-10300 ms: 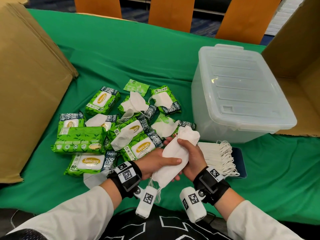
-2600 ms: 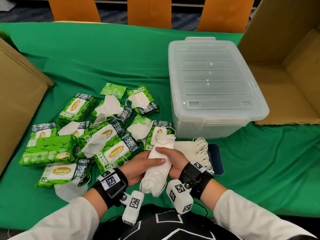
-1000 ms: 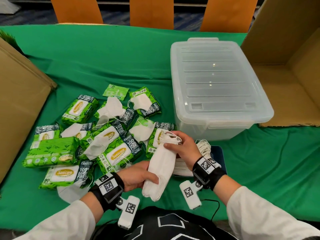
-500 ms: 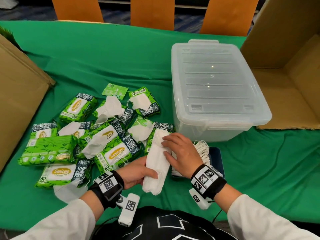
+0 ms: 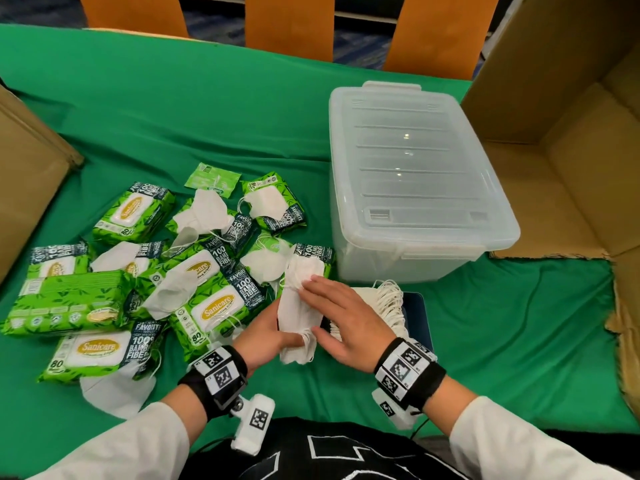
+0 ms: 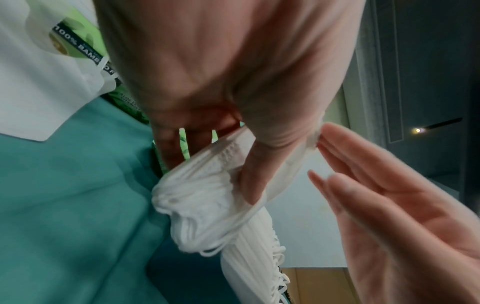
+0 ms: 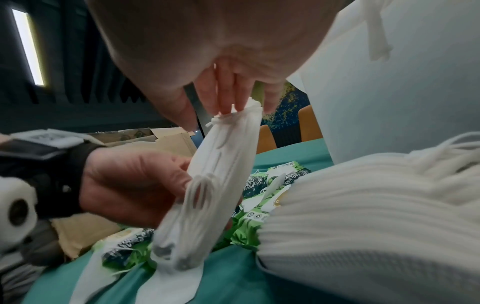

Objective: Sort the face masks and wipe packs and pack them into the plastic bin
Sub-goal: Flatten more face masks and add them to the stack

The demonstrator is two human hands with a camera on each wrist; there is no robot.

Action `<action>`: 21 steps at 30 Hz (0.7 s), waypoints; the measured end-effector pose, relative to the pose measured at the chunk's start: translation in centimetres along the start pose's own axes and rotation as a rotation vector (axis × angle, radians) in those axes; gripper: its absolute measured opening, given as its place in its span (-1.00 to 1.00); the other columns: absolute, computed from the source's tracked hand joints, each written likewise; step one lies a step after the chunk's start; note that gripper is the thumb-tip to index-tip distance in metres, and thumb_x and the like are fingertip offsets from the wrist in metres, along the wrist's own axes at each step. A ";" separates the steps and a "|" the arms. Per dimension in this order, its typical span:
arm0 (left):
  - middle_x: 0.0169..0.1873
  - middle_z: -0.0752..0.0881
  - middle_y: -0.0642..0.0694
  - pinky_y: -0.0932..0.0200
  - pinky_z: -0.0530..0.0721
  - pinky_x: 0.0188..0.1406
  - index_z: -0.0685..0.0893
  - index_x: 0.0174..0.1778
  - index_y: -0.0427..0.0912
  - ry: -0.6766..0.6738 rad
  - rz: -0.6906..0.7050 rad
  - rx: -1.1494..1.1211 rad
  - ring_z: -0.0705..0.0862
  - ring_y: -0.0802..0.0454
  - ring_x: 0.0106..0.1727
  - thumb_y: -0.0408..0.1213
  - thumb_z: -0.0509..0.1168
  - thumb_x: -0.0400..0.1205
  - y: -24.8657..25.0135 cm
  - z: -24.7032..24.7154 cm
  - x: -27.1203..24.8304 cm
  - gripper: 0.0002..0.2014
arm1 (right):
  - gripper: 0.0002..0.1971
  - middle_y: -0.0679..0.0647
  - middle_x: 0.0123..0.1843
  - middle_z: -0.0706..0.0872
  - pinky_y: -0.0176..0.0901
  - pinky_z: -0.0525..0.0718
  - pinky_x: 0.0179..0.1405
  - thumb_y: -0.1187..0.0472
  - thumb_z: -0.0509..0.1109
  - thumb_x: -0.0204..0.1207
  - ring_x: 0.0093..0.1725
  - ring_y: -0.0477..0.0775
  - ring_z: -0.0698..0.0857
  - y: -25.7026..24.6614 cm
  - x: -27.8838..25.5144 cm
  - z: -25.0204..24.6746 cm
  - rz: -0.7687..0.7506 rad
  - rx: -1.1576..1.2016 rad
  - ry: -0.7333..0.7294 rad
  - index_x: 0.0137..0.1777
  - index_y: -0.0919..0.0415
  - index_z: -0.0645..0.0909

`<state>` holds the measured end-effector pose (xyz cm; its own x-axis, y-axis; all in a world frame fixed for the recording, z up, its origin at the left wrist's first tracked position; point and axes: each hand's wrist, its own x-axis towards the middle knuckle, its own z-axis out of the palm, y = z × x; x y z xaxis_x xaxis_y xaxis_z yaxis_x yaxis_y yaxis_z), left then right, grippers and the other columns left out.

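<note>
Masks (image 5: pixel 298 308) in a white bundle, low in the middle: left hand (image 5: pixel 264 336) fingers wrap them; right hand (image 5: pixel 341 318) fingers lie flat on top.

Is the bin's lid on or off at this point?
On. The lid sits flat over the bin, its edge overhanging the walls all round, so nothing can be packed until it is taken off.
</note>
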<state>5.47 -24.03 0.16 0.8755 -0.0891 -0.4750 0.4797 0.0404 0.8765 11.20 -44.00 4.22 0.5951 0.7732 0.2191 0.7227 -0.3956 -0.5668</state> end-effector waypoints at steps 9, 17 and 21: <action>0.04 0.87 -0.05 0.06 0.76 0.10 0.71 0.20 -0.11 0.183 -0.009 -0.015 0.81 -0.05 0.13 -0.38 0.58 0.17 -0.6 -0.8 0.9 -0.39 | -0.40 -0.03 0.58 0.54 -0.06 0.35 0.66 -0.10 0.54 0.55 0.61 -0.08 0.42 2.6 -0.1 -3.6 0.327 0.020 0.070 0.55 0.04 0.53; 0.01 0.88 0.01 -0.08 0.77 0.19 0.73 0.12 -0.06 0.181 -0.004 -0.015 0.81 -0.05 0.14 -0.47 0.55 0.22 0.3 -1.1 1.2 -0.47 | 0.33 0.11 0.73 0.32 0.11 0.17 0.74 -0.60 0.51 0.10 0.68 0.15 0.32 6.9 -0.9 -1.6 0.520 -0.395 -0.526 0.75 0.17 0.17; 0.15 0.84 0.02 -0.08 0.69 0.37 0.70 0.28 -0.07 0.196 -0.022 -0.024 0.78 0.02 0.22 -0.38 0.55 0.17 0.2 -1.1 1.5 -0.32 | 0.43 0.14 0.76 0.17 0.23 0.01 0.78 -0.61 0.52 -0.02 0.73 0.21 0.17 5.8 -2.7 -1.4 0.461 -0.524 -0.564 0.77 0.13 0.07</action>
<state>6.98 -23.08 -0.48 0.8584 0.1053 -0.5020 0.4979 0.0641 0.8649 14.32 -49.09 1.44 0.7042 0.5558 -0.4418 0.6050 -0.7954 -0.0362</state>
